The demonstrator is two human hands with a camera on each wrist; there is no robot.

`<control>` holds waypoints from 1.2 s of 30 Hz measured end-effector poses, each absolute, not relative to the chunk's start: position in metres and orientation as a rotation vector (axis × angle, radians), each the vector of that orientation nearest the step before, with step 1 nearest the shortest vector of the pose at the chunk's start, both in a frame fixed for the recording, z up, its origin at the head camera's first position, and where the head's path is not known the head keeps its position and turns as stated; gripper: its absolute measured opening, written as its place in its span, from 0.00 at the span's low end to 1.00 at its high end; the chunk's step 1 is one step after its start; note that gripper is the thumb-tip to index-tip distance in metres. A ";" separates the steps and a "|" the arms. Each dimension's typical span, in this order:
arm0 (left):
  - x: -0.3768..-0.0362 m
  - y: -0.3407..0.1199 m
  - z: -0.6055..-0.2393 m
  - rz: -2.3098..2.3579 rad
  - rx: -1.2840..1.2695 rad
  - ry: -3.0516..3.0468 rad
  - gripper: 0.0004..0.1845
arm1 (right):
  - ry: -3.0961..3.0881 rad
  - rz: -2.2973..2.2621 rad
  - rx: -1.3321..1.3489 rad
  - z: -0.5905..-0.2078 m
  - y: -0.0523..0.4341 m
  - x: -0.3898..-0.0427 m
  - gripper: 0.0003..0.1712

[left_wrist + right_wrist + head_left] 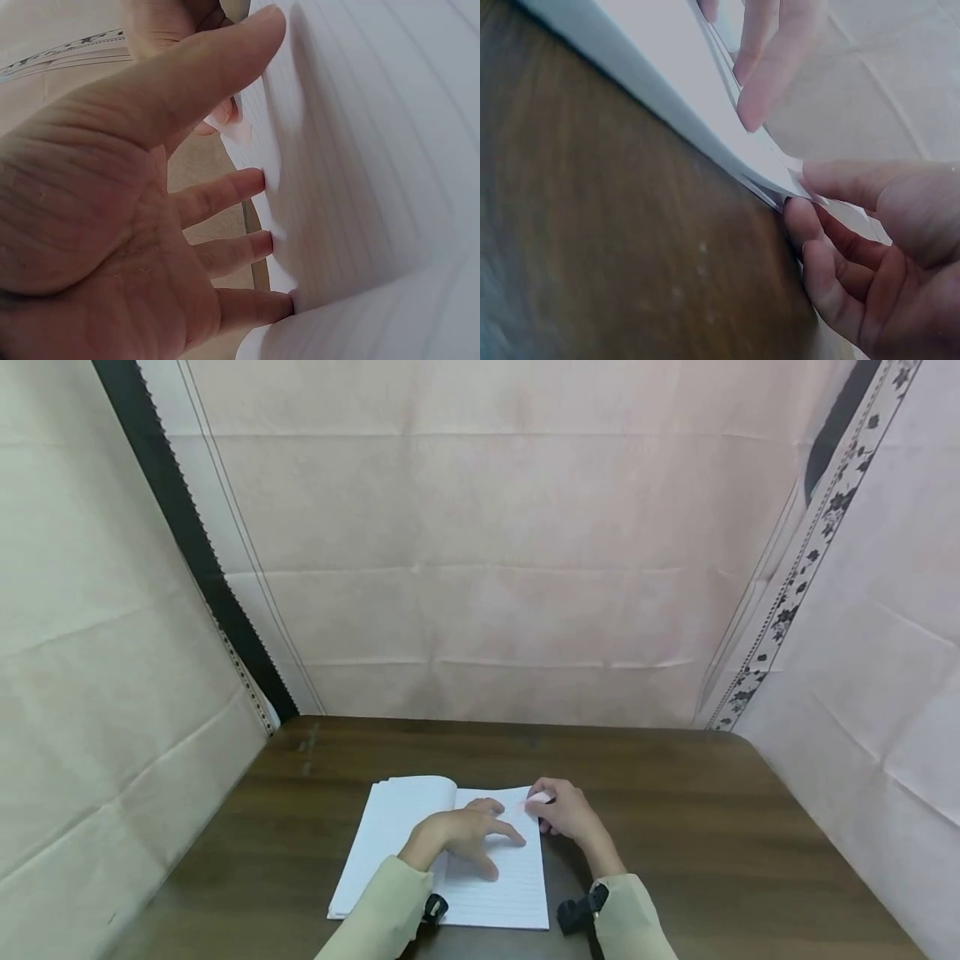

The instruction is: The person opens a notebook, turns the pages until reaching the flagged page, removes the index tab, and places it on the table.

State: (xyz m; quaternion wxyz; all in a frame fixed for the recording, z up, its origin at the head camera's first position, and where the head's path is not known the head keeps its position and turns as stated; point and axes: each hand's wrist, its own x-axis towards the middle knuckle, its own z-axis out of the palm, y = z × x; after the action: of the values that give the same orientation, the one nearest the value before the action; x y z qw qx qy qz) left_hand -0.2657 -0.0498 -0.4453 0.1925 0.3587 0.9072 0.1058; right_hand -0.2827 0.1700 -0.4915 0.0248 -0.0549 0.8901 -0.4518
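Notebook [420, 852] lies open on the desk [712, 860], directly under both hands. Left hand [461, 837]: fingers spread, pressing flat on the lined right-hand page. Right hand [570, 812]: thumb and fingertips pinch the far outer corner of the top page [799, 180], lifted slightly off the stack. Judging by that, the page is separated but not yet turned; the flip is still to do. Can't tell whether one sheet or several are pinched: the wrist views are blurred.

Person seen from above, both arms in long, loose pale beige sleeves [390, 902]. Small black device w/ strap sits at each wrist [579, 910], just past the cuffs. Hands [461, 835] bare, no rings or gloves.
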 end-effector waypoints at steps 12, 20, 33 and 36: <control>-0.266 -0.046 -0.447 0.279 1.009 2.562 0.28 | 2.738 -1.395 -0.173 -0.485 0.184 -0.281 0.06; -0.268 -0.044 -0.441 0.285 1.012 2.561 0.28 | 2.730 -1.399 -0.155 -0.475 0.193 -0.282 0.07; -0.266 -0.042 -0.445 0.290 0.977 2.569 0.29 | 2.692 -1.385 -0.161 -0.460 0.203 -0.274 0.04; -0.266 -0.042 -0.444 0.286 0.975 2.580 0.30 | 2.669 -1.361 -0.206 -0.457 0.210 -0.275 0.04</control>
State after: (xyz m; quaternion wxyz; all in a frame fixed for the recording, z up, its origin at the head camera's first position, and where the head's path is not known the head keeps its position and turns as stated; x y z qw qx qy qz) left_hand -0.2660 -0.0421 -0.4443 0.1834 0.3455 0.9147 0.1015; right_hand -0.2753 0.2104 -0.4573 0.0692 -0.0683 0.8866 -0.4521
